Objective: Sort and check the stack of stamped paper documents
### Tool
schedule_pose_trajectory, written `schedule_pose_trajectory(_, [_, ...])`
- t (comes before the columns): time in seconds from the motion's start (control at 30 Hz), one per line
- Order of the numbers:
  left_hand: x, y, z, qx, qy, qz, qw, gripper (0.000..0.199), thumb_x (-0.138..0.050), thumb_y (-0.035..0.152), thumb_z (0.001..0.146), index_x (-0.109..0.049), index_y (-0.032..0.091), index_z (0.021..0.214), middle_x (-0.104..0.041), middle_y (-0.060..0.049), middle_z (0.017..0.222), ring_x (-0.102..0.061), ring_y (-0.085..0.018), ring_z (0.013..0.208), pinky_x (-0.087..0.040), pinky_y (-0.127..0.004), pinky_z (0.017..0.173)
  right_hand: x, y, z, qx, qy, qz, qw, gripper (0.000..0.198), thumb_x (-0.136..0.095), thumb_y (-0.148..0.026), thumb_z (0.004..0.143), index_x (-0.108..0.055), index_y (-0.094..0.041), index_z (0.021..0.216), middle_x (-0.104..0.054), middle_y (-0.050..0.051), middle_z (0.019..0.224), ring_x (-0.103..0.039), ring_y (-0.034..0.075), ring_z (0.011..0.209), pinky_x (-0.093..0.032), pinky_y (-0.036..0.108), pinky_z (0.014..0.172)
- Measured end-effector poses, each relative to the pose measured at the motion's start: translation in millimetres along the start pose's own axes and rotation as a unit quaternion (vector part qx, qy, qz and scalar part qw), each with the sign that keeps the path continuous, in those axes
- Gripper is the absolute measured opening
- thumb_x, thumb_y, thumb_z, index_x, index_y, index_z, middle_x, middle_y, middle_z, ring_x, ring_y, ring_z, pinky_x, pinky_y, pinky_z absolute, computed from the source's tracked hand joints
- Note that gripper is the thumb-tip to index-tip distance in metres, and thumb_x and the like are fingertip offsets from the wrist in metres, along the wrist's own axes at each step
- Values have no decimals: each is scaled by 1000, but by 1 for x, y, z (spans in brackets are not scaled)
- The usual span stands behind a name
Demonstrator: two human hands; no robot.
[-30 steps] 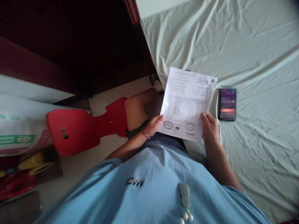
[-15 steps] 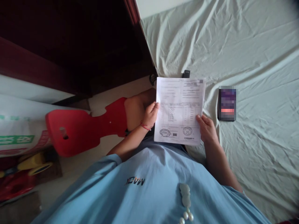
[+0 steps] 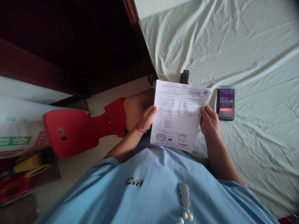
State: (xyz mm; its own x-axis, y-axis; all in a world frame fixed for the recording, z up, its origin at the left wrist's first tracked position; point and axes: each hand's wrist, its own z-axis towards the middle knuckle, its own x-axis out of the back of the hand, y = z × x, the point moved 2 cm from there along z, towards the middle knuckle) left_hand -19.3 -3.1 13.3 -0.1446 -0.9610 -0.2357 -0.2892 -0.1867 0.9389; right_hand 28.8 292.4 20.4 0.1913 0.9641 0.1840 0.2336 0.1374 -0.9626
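Note:
Between my two hands is a stack of printed papers, held over my lap and slightly tilted. The top sheet carries a table of text and two round stamps near its lower edge. My left hand, with a red cord on the wrist, pinches the stack's left edge. On the right edge, the thumb and fingers of my right hand are closed on the papers. Partly behind the top edge of the stack lies a small black object. To the right of my right hand rests a phone with a blurred screen.
A pale, wrinkled sheet covers the surface on the right. At my left stands a red plastic chair. Dark wooden furniture fills the upper left. White printed bags and a yellow object lie at far left.
The papers have rotated clockwise, with their bottom edge shifted left. My right hand has moved up a little on their right edge. More of the small black object shows.

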Motion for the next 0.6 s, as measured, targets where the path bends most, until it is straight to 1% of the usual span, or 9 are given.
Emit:
schedule_pose_trajectory(0.13, [0,3,8,61,-23,-99,993,75,-91,70,75,-79,18,127,-84,-16,124,-73,-41,134,-58,-55,116,-14,-10,4,-14,6,25,1000,50,-66,-73,97,-77,-28,114,-77,4,93,-73,24,89,-60,36,75])
schedule_pose_trajectory(0.23, [2,3,10,109,-20,-102,989,69,-98,60,70,-82,15,120,-86,-17,116,-77,-44,126,-61,-59,113,-20,-14,6,-3,23,-14,1000,46,-64,-70,100,-77,-27,108,-76,5,93,-71,25,91,-60,38,80])
schedule_pose_trajectory(0.27, [2,3,10,112,-9,-91,989,66,-99,57,69,-83,15,118,-86,-17,113,-78,-44,123,-62,-59,111,-21,-16,7,9,40,-41,998,47,-61,-70,101,-77,-27,110,-76,5,95,-71,25,92,-59,40,83])
schedule_pose_trajectory(0.33, [1,3,9,104,12,-73,992,63,-99,55,70,-84,13,115,-87,-16,110,-80,-43,120,-63,-60,109,-23,-19,7,40,74,-108,991,52,-54,-69,104,-74,-28,128,-78,7,104,-72,27,96,-59,44,89])
schedule_pose_trajectory(0.4, [-1,4,8,97,16,-67,993,61,-99,54,70,-85,13,114,-87,-16,110,-80,-43,118,-64,-59,108,-26,-22,5,67,97,-163,980,62,-47,-69,107,-63,-29,152,-79,10,117,-74,30,105,-59,49,94])
schedule_pose_trajectory(0.43, [-2,4,7,95,12,-69,993,61,-99,54,70,-85,13,113,-87,-16,111,-81,-43,118,-64,-59,108,-27,-24,4,77,102,-182,975,66,-43,-68,108,-57,-30,159,-78,12,126,-75,32,111,-59,50,98])
schedule_pose_trajectory(0.47, [-3,5,7,94,7,-71,993,60,-99,54,70,-86,14,112,-87,-16,110,-81,-43,118,-64,-59,108,-28,-25,3,86,104,-196,971,67,-41,-68,109,-53,-31,163,-76,14,134,-74,33,119,-58,52,101])
schedule_pose_trajectory(0.53, [-5,6,6,97,-2,-74,993,59,-100,54,68,-87,14,109,-87,-16,109,-81,-43,117,-65,-58,108,-30,-27,1,106,100,-215,966,66,-37,-67,110,-53,-32,164,-71,15,149,-70,35,134,-56,55,109])
schedule_pose_trajectory(0.6, [-6,7,5,99,-3,-78,992,58,-101,54,66,-87,13,105,-87,-16,107,-81,-43,115,-65,-58,107,-30,-27,0,118,99,-217,964,65,-37,-66,111,-56,-32,162,-68,14,155,-67,35,140,-54,57,113])
